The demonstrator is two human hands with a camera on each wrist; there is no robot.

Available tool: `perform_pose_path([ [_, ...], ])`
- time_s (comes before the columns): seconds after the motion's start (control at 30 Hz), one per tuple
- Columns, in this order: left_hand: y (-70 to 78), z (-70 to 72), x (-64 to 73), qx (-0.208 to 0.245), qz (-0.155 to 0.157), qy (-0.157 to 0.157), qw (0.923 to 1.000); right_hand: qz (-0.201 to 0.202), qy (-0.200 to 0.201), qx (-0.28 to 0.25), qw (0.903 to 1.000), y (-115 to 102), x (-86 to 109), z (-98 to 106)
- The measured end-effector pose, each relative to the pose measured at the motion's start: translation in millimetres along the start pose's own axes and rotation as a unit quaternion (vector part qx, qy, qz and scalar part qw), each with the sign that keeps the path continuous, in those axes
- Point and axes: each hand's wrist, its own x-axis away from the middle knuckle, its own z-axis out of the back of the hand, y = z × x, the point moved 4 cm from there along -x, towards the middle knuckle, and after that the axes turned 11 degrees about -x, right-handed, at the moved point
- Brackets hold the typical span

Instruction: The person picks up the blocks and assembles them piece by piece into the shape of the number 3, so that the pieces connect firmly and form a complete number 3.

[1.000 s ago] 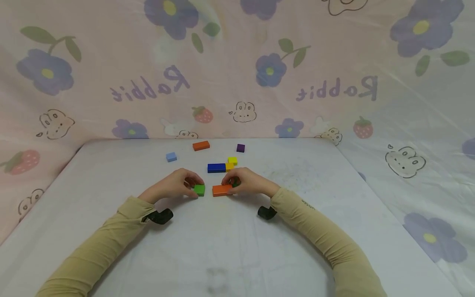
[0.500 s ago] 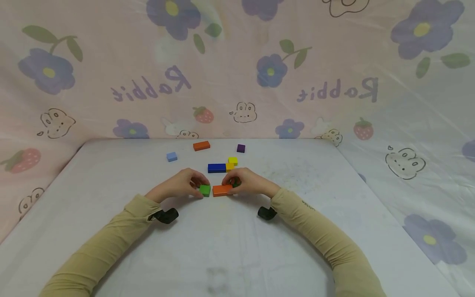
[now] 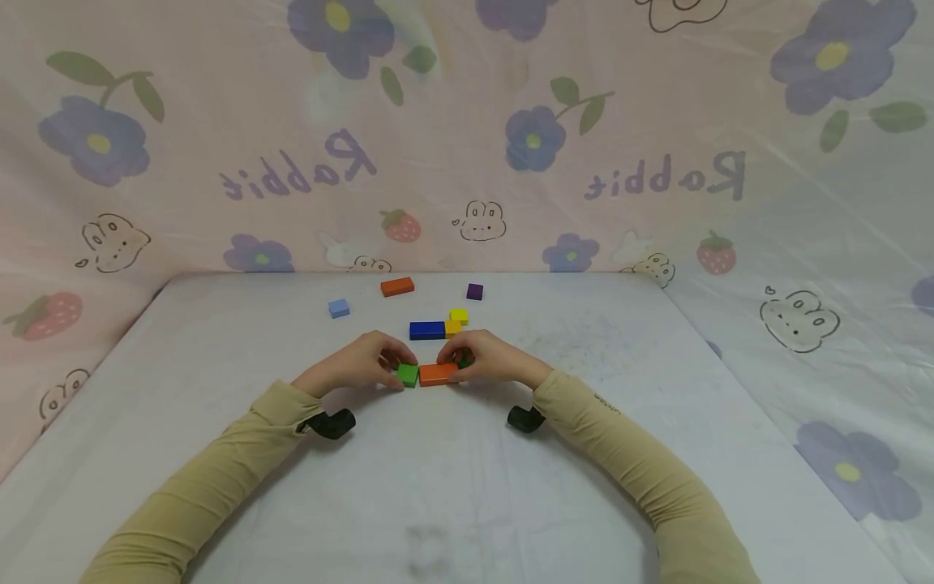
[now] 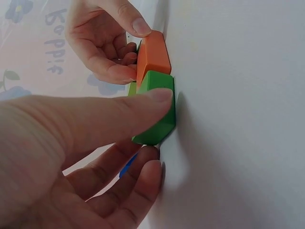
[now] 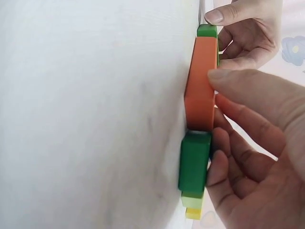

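My left hand (image 3: 362, 361) pinches a small green block (image 3: 408, 375) between thumb and fingers on the table. Its end meets the left end of an orange rectangular block (image 3: 435, 375), as the left wrist view also shows. My right hand (image 3: 494, 357) grips that orange block, thumb on the near side and fingers behind. In the right wrist view a dark green block (image 5: 195, 162) lies at the other end of the orange block, beside my curled fingers. From the head it is mostly hidden by my right hand.
Behind the hands lie a dark blue block (image 3: 426, 330) with an amber block (image 3: 452, 328) at its end, and a yellow block (image 3: 458, 316). Farther back are a light blue block (image 3: 339, 308), another orange block (image 3: 397, 286) and a purple block (image 3: 475, 292). A patterned curtain (image 3: 438, 162) borders the white table (image 3: 452, 487).
My left hand has slid the green block rightward, closing the gap to the orange block. My right hand has stayed in place, holding the orange block.
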Motion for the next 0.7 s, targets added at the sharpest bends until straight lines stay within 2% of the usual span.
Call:
perform_pose_path([
  [0.27,3.1,3.2,2.0,0.005,-0.017,0.001,0.9998,0.008,0.001,0.003,1.0000,-2.2,0.3,1.2],
  [0.7,1.0,2.9,3.9,0.015,-0.001,0.000,0.9999,0.003,0.002,0.007,1.0000,3.6,-1.5,-0.4],
])
